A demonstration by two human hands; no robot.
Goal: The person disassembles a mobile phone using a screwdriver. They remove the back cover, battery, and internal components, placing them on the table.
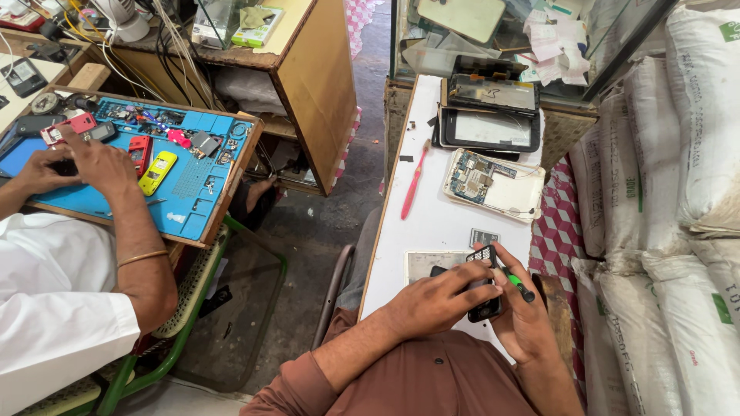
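A small black phone (486, 289) is held over the near end of a white table (439, 216). The left hand (439, 299) is laid across the phone from the left, its fingers closed around the body. The right hand (524, 320) is closed on the phone from the right and below, and a green-handled screwdriver (518, 284) is gripped in the same hand, just beside the phone's right edge. The keypad end of the phone is pointed toward the far side.

A flat grey panel (428, 263) is lying on the table under the left hand. A small grey battery (483, 236) is lying just beyond the phone. Farther off, an opened white device with a bare circuit board (493, 185) is placed, and beyond it two dark tablets (491, 115) are stacked. A pink toothbrush (415, 183) is lying near the left edge of the table.

White sacks (678, 192) are stacked to the right of the table.

To the left, another person in a white shirt is seated at a blue work mat (196, 196), on which a yellow phone (157, 172) and a red phone (139, 153) are laid. A dark object is held in that person's hands (85, 166).
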